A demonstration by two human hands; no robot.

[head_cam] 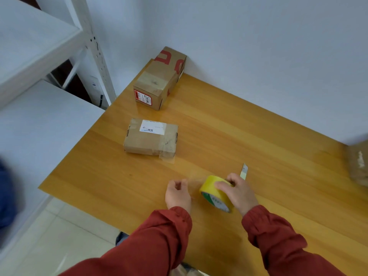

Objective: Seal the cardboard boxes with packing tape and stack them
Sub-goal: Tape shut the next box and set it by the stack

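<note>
Status: mid-task, taping phase, nothing stacked.

- Right hand [239, 194] grips the yellow tape roll [217, 193], fingers curled over its top, just above the near part of the desk [239, 126].
- Left hand [178, 194] has its fingers curled and looks to be pinching the free end of a clear tape strip [192, 182] drawn out from the roll. The strip is faint, so that grip is my judgement.
- A cutter blade [244, 171] sticks out just behind the right hand. Can't tell if it is held or lying on the desk.
- Flat box [151, 137] with a white label sits mid-desk. It has clear tape across the top, and a loose tail hangs off the front corner onto the desk. Looks sealed but not pressed down.
- Long box [159, 78] with red print sits at the far corner against the wall, with a tape band over its top. Looks sealed.
- A third box [358, 162] is at the right edge, blurred and cut off. Can't tell whether it is taped.

The boxes are well apart, none on top of another. The strip being pulled isn't over any box yet.

Left to do, as I read it: apply this strip, cut it, smooth the loose tail, check the right-hand box, then stack all of them.
</note>
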